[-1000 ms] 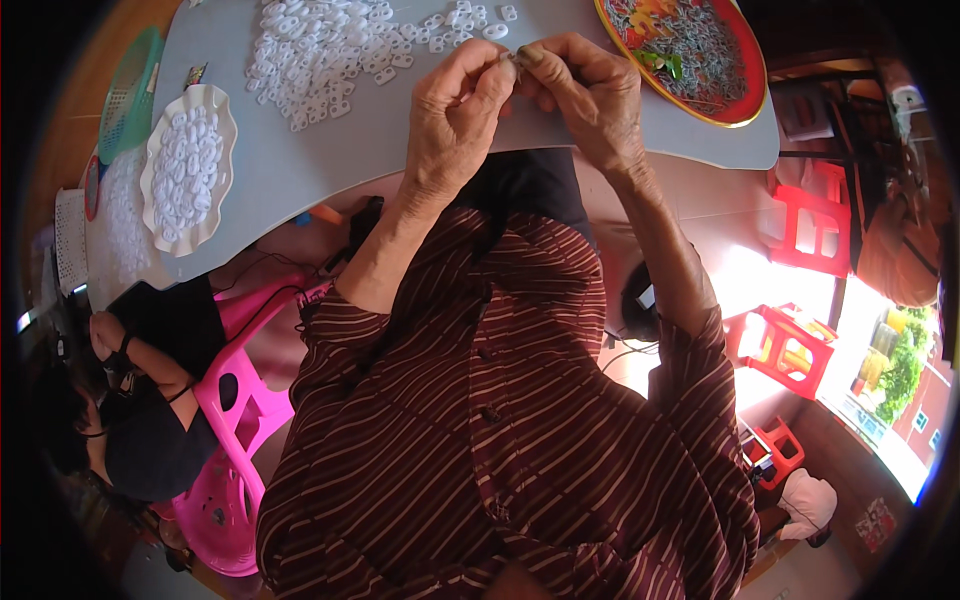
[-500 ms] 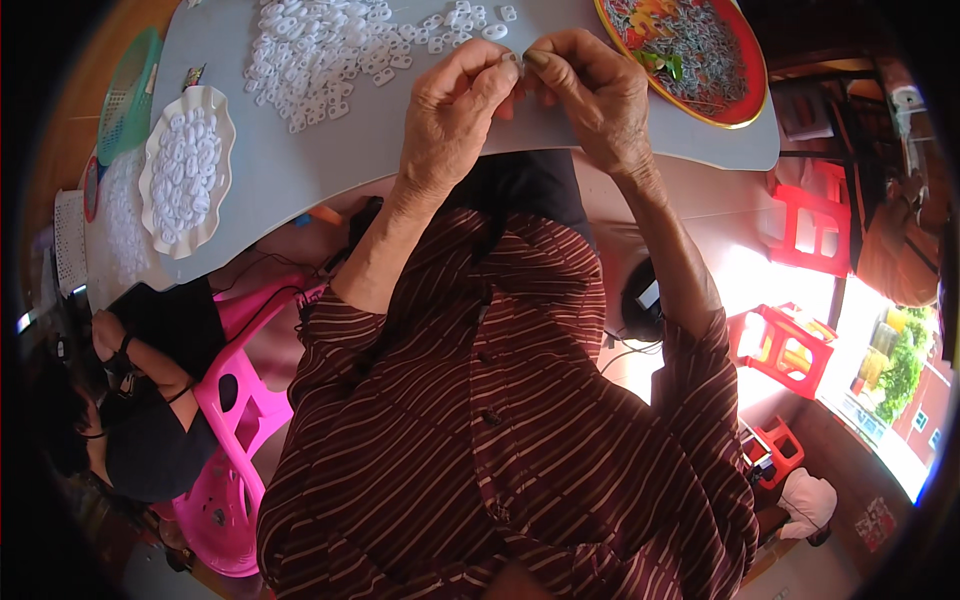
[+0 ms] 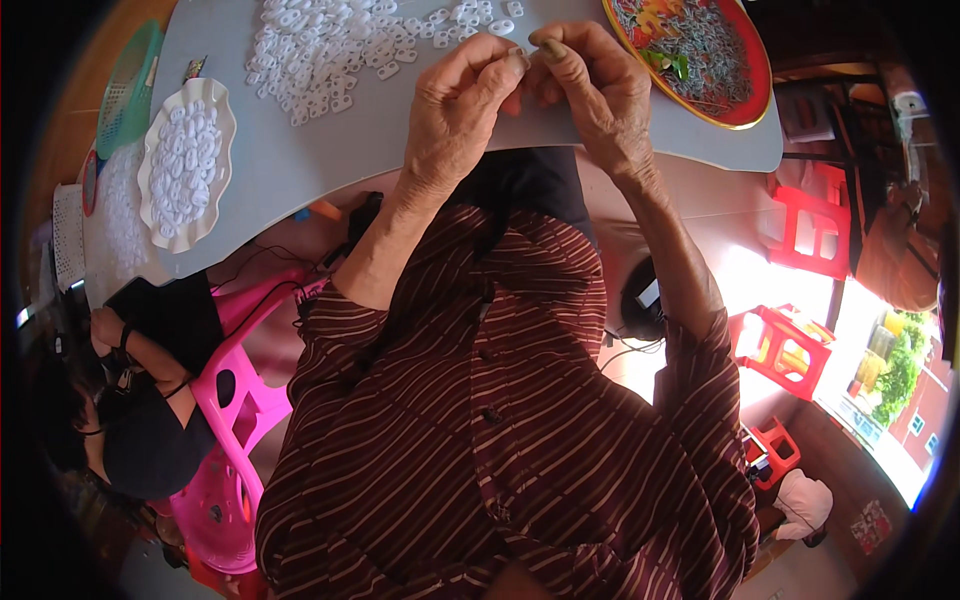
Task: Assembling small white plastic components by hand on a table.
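Pinching together at the fingertips, the left hand (image 3: pixel 455 110) and right hand (image 3: pixel 590 95) hold a small white piece (image 3: pixel 522 50) between them, unchanged from the earlier frame. Beyond the fingers lies a pile of white plastic pieces (image 3: pixel 340 45) on the grey table (image 3: pixel 330 150); a red tray (image 3: pixel 700 55) sits right, a white dish (image 3: pixel 185 165) left.

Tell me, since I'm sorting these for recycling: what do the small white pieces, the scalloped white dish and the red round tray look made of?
The small white pieces look like moulded plastic: uniform, opaque, identical loop shapes. The scalloped white dish seems plastic too, with a thin, smooth, slightly glossy rim, though glazed ceramic is possible. The red round tray shows a glossy printed surface and gold edge, likely painted metal or melamine.
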`<control>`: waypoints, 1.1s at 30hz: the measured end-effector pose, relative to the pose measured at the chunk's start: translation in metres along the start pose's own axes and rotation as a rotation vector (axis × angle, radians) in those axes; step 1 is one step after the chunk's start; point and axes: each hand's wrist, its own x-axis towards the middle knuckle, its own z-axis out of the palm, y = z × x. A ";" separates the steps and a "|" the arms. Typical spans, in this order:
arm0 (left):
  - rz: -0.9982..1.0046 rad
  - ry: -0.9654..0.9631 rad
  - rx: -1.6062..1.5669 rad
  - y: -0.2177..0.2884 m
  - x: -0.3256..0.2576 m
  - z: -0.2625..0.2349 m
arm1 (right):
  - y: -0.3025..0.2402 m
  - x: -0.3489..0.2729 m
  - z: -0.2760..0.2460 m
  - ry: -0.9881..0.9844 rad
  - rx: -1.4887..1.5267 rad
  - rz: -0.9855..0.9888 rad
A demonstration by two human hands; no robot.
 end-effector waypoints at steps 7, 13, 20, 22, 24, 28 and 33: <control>0.038 0.010 -0.039 0.000 0.001 0.003 | 0.003 0.000 -0.003 -0.068 -0.075 -0.040; 0.087 0.006 0.012 -0.005 0.000 0.002 | 0.003 -0.001 -0.001 -0.022 -0.175 -0.066; 0.021 0.006 0.069 0.004 0.001 0.002 | -0.001 0.002 -0.011 -0.110 0.066 0.094; 0.029 0.001 0.098 0.004 0.000 0.002 | -0.001 0.001 -0.011 -0.111 0.112 0.089; 0.017 0.017 0.074 0.005 0.000 0.002 | 0.002 0.002 -0.011 -0.122 0.130 0.047; 0.019 0.016 0.053 0.002 -0.001 0.002 | 0.005 0.001 -0.010 -0.109 0.116 0.042; 0.045 0.026 0.046 0.002 0.000 0.004 | 0.006 -0.001 -0.007 -0.062 0.095 0.002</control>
